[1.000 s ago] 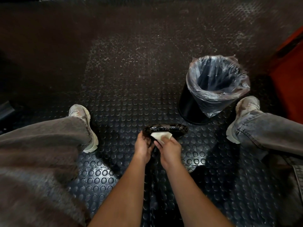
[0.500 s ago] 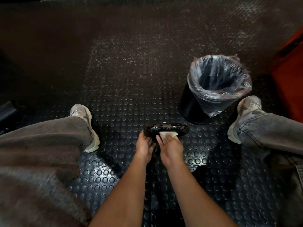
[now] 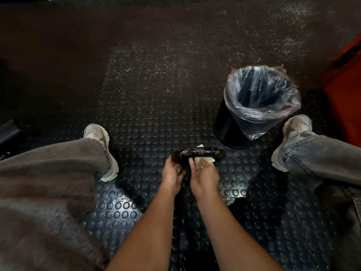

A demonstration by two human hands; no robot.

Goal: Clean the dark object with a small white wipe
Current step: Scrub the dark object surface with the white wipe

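A glossy dark object, long and rounded, hangs in front of me above the studded floor. My left hand grips its left end, with dark straps hanging down between my hands. My right hand holds a small white wipe against the object's near side, the fingers curled around the wipe. A white corner of the wipe also shows above the object's top edge. The object's underside is hidden.
A black bin lined with a clear plastic bag stands on the floor to the right, just beyond the object. My legs in grey jeans and pale shoes flank the hands. A red surface borders the right edge.
My right hand has slid the wipe to the right along the dark object. A corner of the wipe now pokes up behind its top edge. My left hand keeps its hold.
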